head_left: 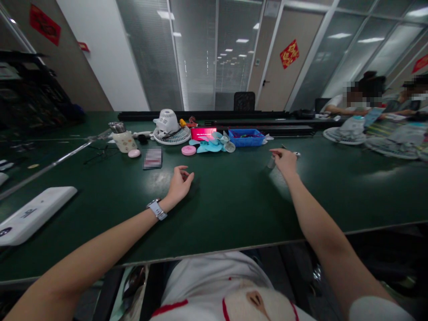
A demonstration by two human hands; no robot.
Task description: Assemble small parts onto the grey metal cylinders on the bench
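My left hand (179, 183) is over the green table (220, 200), its fingers loosely curled and released, with nothing in them. A watch (157, 209) is on that wrist. The nearest item to this hand is the dark-edged packet (153, 159), lying apart from my fingertips.

My right hand (286, 164) is the one engaged. Its thumb and fingers are drawn together at the top of a small pale cylinder (271, 162), which is on the right part of the table. The view there is small and blurred, so I cannot tell whether I am pinching the cylinder or merely touching it. A metal-ended item (297, 154) shows just beside the same hand, partly hidden by it.

Farther back I record a blue tray (245, 142), light-blue fan blades (214, 146), a pink disc (189, 150) and a white fan body (166, 121) with its wide round part down.

I judge the step in hand to be small-part handling by the right hand alone. Lifting or setting down the cylinder would call for a light, square pinch with the wrist steady, keeping clear of the metal-ended item. The left hand is free to assist.
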